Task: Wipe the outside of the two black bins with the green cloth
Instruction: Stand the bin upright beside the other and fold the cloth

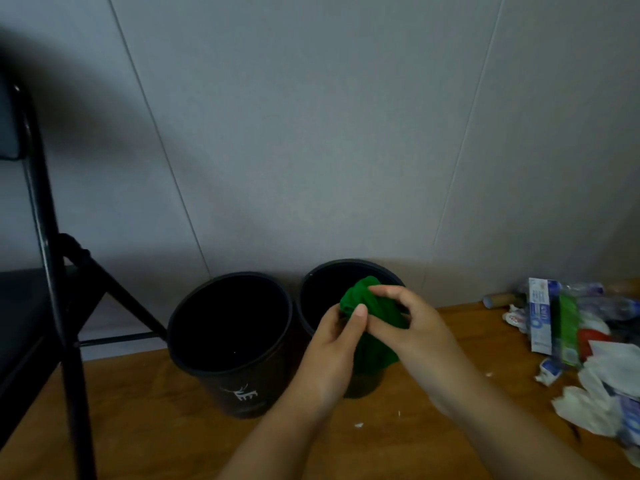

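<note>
The largest thing near the work is the black metal folding chair (52, 271) at the left, one only; it stands on the brown wooden floor (145, 410) and takes no part in the task.

Next are the round black plastic bins, two in number, standing side by side against the grey panelled wall (346, 133); the left bin with a small white deer print (232, 341) is fully in view; the right bin (332, 275) is partly hidden behind the hands; both look empty inside, though it is dark there.

At the right lies a heap of rubbish (581, 348), wrappers, tissues and packets; I cannot count the pieces.

There are two hands; the left hand (332, 351) and the right hand (408, 327) are together in front of the right bin, and both have fingers curled on the crumpled green cloth (370, 313), of which there is one; it is bunched between them, just above the right bin's rim.

I judge the step to be the preparing of the cloth, gathering it into a pad, with no wiping seen yet; the next move would call for one hand to keep the cloth and press it on the outer wall of a bin, while the other hand steadies the rim, since such a light bin may slide or tip.
</note>
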Demonstrator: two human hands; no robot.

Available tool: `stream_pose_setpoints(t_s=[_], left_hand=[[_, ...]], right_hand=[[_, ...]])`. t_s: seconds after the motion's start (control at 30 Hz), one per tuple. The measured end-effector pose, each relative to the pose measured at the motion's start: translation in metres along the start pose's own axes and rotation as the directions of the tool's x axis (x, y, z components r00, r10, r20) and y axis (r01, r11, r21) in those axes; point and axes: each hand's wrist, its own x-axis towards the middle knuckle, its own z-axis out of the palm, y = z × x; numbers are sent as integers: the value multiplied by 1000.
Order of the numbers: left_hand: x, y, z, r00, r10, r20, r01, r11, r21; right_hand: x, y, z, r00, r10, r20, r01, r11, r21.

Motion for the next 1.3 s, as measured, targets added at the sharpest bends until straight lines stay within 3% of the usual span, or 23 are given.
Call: stream_pose_setpoints(t_s=[0.17,0.33,0.53,0.7,0.97,1.07,1.13,1.2,1.3], left_hand=[[-7,7,-22,993,-32,-114,15,989,-144],[-11,18,-38,966,-99,-239,40,970,-239],[-15,34,-68,963,-116,-245,48,963,-266],[-24,35,-89,970,-64,-236,40,994,-104],[-29,29,-107,964,-3,-264,43,988,146],[-34,26,-110,967,-13,-254,63,980,191],[-39,24,-109,963,-54,-262,94,985,141],[-45,26,-109,949,-104,-296,121,992,38],[-53,26,-117,902,-108,-417,136,990,38]], right_hand=[[-5,-5,6,994,-45,101,44,999,15],[2,-6,23,994,-58,95,49,994,94],[15,-12,40,996,89,17,-90,970,225],[17,-7,40,988,131,-83,-118,982,145],[16,0,43,983,-59,-173,24,980,-196],[19,2,43,982,-43,-183,-3,970,-244],[19,2,43,986,84,-147,-107,981,-162],[18,-1,45,969,244,-32,-242,969,54],[17,-10,50,951,248,185,-283,940,192]])
